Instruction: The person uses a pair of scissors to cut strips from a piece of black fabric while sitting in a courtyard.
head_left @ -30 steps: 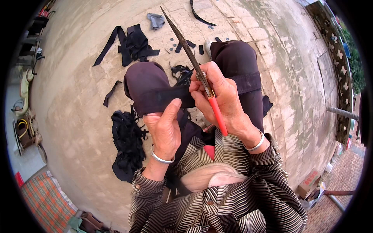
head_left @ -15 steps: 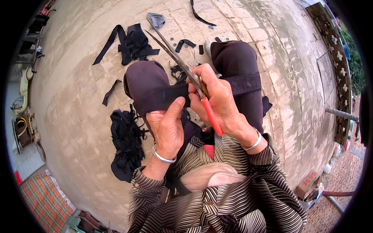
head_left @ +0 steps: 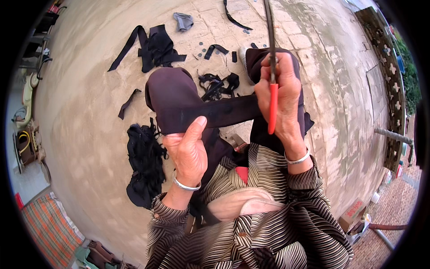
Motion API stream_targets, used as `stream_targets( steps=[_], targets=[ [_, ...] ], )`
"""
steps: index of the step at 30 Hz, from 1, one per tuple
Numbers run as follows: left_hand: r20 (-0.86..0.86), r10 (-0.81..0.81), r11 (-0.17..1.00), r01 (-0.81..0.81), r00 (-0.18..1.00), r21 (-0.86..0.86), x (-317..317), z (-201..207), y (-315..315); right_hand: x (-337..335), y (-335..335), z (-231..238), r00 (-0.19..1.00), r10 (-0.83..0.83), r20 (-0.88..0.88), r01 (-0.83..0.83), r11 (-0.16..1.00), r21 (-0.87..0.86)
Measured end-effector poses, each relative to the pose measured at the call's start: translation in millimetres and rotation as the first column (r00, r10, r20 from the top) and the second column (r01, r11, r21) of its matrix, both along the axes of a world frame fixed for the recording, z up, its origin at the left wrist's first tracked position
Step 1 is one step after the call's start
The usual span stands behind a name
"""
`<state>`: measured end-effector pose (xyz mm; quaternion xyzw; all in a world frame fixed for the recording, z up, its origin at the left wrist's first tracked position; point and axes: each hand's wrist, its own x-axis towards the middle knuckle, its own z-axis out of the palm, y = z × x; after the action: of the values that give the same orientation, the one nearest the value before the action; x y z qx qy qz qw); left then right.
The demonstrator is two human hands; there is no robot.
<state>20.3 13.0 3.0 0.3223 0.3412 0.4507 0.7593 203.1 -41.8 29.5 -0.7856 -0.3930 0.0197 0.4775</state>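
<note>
A wide black fabric strip (head_left: 228, 111) stretches across between my two hands, above my knees in dark trousers. My left hand (head_left: 186, 154) pinches its left end, thumb on top, over the left thigh. Near the right knee, my right hand (head_left: 289, 101) is closed round a pair of scissors (head_left: 273, 107) with red handles, its dark blades pointing away from me. The strip's right end runs to the fingers of that same hand, where the exact grip is hidden. Small black scraps (head_left: 218, 85) lie on the ground between my knees.
Left of my legs lies a heap of black cloth strips (head_left: 145, 166). Farther off are larger black cloth pieces (head_left: 159, 47), a grey cloth (head_left: 183, 21), a thin black strip (head_left: 234, 17) and small round discs (head_left: 201, 50). A cardboard box (head_left: 352, 215) stands at lower right.
My right hand has moved right, away from the left, and the black strip now spans the gap. The scissors have swung from pointing far left to pointing nearly straight away.
</note>
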Motion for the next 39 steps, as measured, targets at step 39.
stream_targets(
  steps=[39],
  targets=[
    [-0.048, 0.004, 0.990, -0.011, 0.999, -0.143, 10.9, 20.5, 5.1, 29.5, 1.0, 7.8, 0.994, -0.002, 0.111, -0.001, 1.000, 0.025]
  ],
)
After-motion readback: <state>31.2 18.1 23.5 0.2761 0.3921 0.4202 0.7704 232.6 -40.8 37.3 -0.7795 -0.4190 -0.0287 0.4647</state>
